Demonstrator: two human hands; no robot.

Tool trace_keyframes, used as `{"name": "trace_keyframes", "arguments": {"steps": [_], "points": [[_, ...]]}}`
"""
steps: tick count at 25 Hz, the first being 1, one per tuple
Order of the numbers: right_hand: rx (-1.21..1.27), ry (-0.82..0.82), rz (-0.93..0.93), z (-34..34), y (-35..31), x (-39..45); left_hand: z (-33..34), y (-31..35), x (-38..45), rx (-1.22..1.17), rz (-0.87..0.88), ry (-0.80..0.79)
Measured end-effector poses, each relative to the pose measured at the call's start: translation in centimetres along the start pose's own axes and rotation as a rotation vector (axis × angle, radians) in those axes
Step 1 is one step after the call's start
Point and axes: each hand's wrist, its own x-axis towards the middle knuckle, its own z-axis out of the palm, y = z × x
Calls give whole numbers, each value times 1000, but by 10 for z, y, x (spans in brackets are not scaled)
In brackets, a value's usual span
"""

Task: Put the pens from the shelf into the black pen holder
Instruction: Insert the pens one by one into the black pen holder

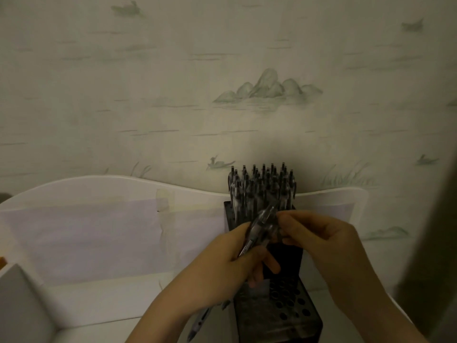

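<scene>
Down at the bottom edge, one loose pen [197,323] is lying on the white shelf [103,303], just left of the black pen holder [279,315]. Left hand [222,266] is gripping a small bundle of pens [259,226] — long axis slanting up-right, tips toward the right hand [321,233], which is pinching one at its top end. Holder's back rows are looking full; empty holes are sitting right below both hands, so it's a short drop.

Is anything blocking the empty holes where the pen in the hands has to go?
Nothing visible blocks them. The left hand and right hand hold the pen above the black pen holder, whose front holes lie open. Standing pens fill only the back rows.
</scene>
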Motion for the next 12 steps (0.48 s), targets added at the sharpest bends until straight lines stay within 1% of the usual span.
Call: {"name": "trace_keyframes", "arguments": {"steps": [2,3,7,8,10,12], "points": [[38,-90,31,5,-2,-5,3,1,0,11,26,15],[69,-108,39,7,-3,-8,4,2,1,16,32,22],[160,-45,46,4,-2,-4,5,1,5,-41,21,51],[173,-18,23,1,-4,-1,4,-1,6,-70,9,68],[165,112,-79,-8,-12,9,1,-4,5,-134,-32,102],[54,269,-262,-21,-27,18,-2,-8,3,-134,-59,131]]}}
